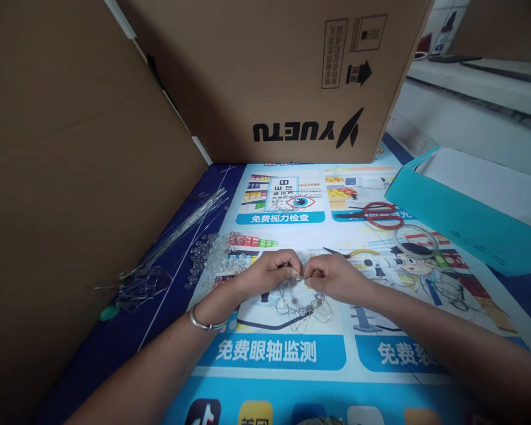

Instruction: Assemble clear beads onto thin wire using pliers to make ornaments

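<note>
Leaning at the far left of the hands, a large cardboard panel (71,177) stands on edge along the surface (128,336), which is covered by a printed poster (283,354). Between that panel and the left hand lies a bundle of thin wire lengths (168,242), fanned out and tangled at its near end, with a small green piece (110,313) at its tip. Just beyond the left hand sits a heap of clear beads (212,257). The left hand (269,271), a metal bangle (206,323) on its wrist, is curled with its fingertips pinched on a wire. The right hand (334,276) meets it fingertip to fingertip, pinching the same spot. Hanging from that pinch, just nearer than both hands, is a beaded wire piece (301,304) of looped wire and clear beads, resting on the poster. Beyond both hands stands a big cardboard box (274,77) printed YUETU. Beyond the right hand lie red-handled scissors (376,214) and, nearer, a roll of clear tape (416,241). Far right is a teal paper bag (460,221), lying flat.
</note>
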`<state>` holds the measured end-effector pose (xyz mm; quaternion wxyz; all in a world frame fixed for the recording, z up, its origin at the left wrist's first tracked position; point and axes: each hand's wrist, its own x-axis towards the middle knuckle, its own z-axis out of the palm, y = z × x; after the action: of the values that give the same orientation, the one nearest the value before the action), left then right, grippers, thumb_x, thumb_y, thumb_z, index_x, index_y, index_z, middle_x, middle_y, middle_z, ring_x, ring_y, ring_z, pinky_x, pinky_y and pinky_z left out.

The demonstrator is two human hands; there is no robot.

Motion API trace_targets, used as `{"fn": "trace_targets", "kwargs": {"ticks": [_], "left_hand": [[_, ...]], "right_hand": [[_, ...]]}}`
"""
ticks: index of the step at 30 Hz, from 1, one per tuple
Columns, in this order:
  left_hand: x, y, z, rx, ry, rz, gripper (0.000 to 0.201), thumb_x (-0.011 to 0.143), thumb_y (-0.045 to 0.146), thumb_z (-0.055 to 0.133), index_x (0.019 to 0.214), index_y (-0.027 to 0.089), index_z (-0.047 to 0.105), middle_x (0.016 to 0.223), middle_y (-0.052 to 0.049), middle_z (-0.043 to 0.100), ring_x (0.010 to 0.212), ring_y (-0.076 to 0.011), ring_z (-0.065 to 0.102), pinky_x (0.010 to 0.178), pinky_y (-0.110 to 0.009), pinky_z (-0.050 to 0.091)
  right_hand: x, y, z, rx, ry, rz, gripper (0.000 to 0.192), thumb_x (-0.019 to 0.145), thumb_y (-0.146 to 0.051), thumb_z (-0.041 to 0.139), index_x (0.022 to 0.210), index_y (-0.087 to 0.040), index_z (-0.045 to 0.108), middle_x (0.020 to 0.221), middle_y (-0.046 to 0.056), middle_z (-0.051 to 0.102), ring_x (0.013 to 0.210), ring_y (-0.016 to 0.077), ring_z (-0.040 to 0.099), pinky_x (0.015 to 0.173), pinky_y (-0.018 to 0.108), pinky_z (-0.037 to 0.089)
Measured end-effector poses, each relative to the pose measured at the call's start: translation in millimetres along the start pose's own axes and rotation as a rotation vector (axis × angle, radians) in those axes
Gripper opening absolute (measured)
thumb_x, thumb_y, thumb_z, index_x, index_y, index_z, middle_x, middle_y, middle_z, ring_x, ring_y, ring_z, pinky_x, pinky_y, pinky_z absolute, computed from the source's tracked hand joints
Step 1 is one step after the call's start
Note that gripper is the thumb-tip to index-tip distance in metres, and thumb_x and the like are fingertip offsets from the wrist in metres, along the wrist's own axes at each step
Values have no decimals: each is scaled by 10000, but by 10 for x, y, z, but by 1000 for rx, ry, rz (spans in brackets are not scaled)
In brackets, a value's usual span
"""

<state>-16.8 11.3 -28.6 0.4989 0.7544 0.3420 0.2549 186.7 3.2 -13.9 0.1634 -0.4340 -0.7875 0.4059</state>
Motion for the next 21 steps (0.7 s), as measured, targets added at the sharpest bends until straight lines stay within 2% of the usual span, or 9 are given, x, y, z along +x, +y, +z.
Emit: {"fn": "trace_targets", "kwargs": {"ticks": [5,11,21], "left_hand": [[-5,0,0,-22,-20,-12,147,854,244,506,816,122,580,799,-35,592,736,-119,544,687,-247,419],[3,-12,36,2,54,-19,122,847,229,511,829,126,574,799,-31,595,733,-118,542,678,-242,421],[16,56,62,230,118,-3,91,830,194,524,817,151,603,787,-16,604,735,-117,543,687,-234,414]], "right_hand": [[22,19,-1,34,-28,36,83,715,-245,543,720,-185,601,614,-49,557,550,81,479,514,199,311],[28,46,5,-16,-11,18,83,725,-250,535,719,-191,594,611,-50,553,553,82,475,524,200,296],[25,-6,-151,-190,-117,-35,93,765,-259,514,801,-210,584,604,-48,539,537,84,442,503,204,258]]}}
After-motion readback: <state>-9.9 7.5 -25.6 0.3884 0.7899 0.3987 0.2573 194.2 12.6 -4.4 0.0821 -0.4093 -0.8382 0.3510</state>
